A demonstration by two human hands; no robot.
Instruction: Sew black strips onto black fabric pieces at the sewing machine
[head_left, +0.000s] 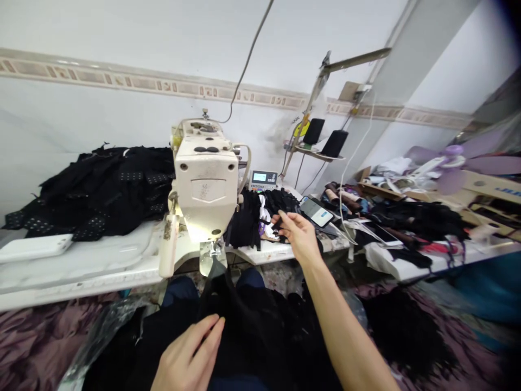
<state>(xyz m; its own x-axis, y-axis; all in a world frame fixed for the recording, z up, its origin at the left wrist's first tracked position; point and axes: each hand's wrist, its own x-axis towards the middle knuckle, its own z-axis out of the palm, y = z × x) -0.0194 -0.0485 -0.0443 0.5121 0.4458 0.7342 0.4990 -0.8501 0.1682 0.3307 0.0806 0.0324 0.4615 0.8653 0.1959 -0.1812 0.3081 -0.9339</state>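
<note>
Beside the sewing machine, our right hand touches the small black pieces at its loose, open fingers, grasping nothing, while our left hand rests flat and unclenched on the black fabric beneath, so picking one piece would need a fine pinch.

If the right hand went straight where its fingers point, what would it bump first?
Probably the black fabric pieces beside the sewing machine; the right hand looks nearly on them, but depth is unclear.

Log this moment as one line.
left hand: flat on black cloth | right hand: fingertips at black pieces | beside: sewing machine
</note>
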